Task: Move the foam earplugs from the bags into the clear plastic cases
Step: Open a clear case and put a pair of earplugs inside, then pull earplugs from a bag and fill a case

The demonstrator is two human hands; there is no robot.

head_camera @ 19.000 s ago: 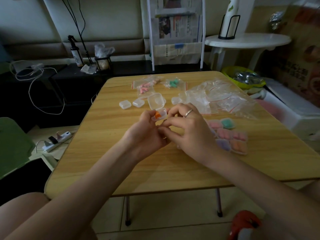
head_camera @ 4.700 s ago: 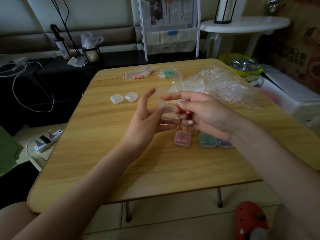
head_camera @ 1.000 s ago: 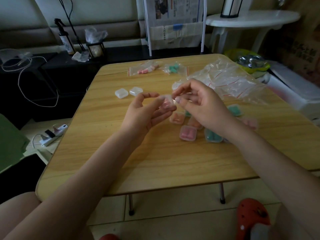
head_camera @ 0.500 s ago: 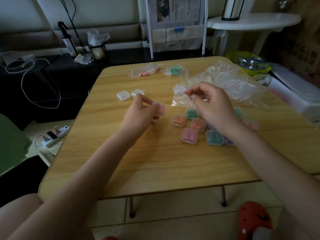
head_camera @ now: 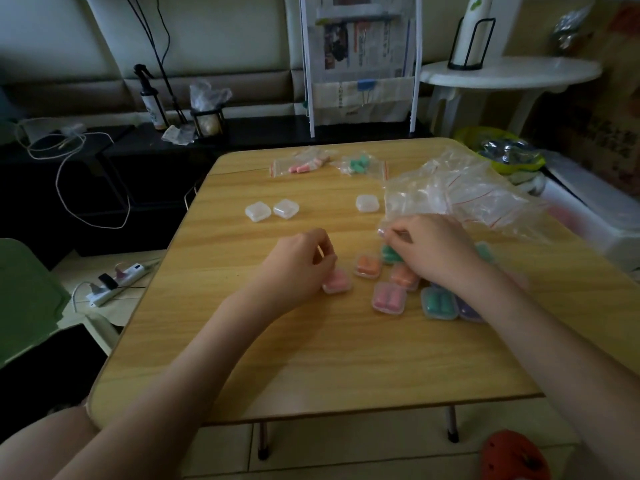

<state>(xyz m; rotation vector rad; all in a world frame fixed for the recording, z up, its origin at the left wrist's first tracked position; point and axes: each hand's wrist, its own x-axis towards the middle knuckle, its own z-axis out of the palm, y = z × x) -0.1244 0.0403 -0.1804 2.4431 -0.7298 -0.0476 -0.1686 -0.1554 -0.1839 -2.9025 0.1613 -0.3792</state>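
Room, dim light: wood-grain worktop (head_camera: 311, 358) on thin metal legs; pale tiled floor (head_camera: 346, 452); dark low cabinet (head_camera: 114, 174) bearing spray bottle (head_camera: 152, 98) and looped white cable (head_camera: 69, 168); white-framed newspaper rack (head_camera: 362, 60); round white side table (head_camera: 509, 72); power strip (head_camera: 116, 282); green chair (head_camera: 24, 299).

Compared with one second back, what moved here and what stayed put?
The left hand brought the pink-filled case down to the table, beside the filled cases. The right hand let it go and pinches an empty bag. The empty cases and far earplug bags stayed put.
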